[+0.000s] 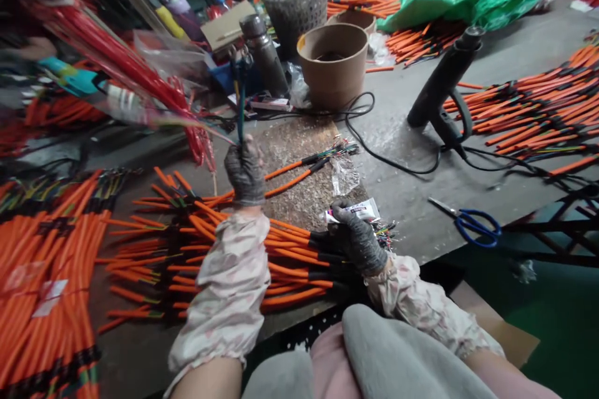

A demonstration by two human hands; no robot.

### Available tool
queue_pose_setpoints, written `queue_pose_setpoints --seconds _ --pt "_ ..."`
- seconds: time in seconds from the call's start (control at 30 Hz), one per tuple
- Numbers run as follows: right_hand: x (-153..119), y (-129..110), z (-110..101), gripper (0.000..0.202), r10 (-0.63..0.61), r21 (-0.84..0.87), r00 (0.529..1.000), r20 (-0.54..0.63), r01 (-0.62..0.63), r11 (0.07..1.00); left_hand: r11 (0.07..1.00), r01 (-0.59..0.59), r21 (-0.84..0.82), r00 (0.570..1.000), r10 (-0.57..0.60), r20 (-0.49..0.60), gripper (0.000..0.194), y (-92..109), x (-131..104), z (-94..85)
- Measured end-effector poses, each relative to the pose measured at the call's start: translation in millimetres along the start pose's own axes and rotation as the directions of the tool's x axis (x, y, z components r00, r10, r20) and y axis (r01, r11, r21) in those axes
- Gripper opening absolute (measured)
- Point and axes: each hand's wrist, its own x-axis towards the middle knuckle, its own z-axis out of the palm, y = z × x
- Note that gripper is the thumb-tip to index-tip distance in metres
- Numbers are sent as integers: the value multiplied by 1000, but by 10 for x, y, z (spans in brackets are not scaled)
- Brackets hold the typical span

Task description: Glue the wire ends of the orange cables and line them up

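My left hand (pixel 246 171), in a grey glove, is closed around the lower end of a thin teal tool (pixel 241 113) that stands upright. Its far end overlaps the clutter behind, so its exact kind is unclear. Under my left forearm lies a bundle of orange cables (pixel 290 243) with black sleeved ends. Over the right end of that bundle, my gloved right hand (pixel 358 237) is closed on a white printed tube (pixel 365 209). Beyond it, two separate orange cables (pixel 283 171) with bare coloured wire ends rest on a worn board (pixel 299 209).
A heat gun (pixel 444 90) stands at the right, its black cord crossing the table. Blue-handled scissors (pixel 477 226) lie near the edge. Behind are a brown tub (pixel 334 75), a flask (pixel 264 53) and a basket (pixel 294 3). More orange cables (pixel 51 274) lie left; red wires (pixel 121 43) hang nearby.
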Motion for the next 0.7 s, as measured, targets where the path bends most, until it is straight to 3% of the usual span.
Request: queue_pose_setpoints --seconds 0.13,0.2,0.23,0.33,0.37,0.43,0.5,0.57,0.63,0.7 --pt "-153 -31 13 31 -4 -201 999 47 14 980 991 42 -125 959 -5 285 62 419 -310 -359" --pt "-290 -92 76 33 -19 -432 984 179 96 897 980 67 -190 947 -3 321 54 514 -543 -447" --pt "-361 -128 125 34 -72 -543 960 270 214 812 977 55 -207 953 11 304 48 529 -663 -480" --pt "-512 -205 315 24 -281 -692 795 538 606 392 989 -82 -122 965 109 238 35 468 -998 -577" --pt "-529 -207 377 21 -333 -693 735 591 673 258 987 -150 -61 962 160 223 33 425 -1099 -610" --pt "-516 -171 468 14 -422 -677 640 642 732 80 966 -255 46 945 239 222 34 333 -1282 -667" --pt "-472 -101 511 12 -476 -647 561 678 762 -23 960 -262 94 950 240 202 37 267 -1437 -690" --pt "-433 -29 530 19 -484 -603 495 721 793 -87 987 -159 29 980 154 127 40 256 -1547 -673" --pt "-413 22 553 19 -433 -555 459 776 823 -121 995 -52 -87 998 55 41 40 307 -1592 -642" --pt "-407 48 595 14 -353 -515 452 819 850 -107 979 13 -204 1000 -12 4 36 403 -1568 -647"
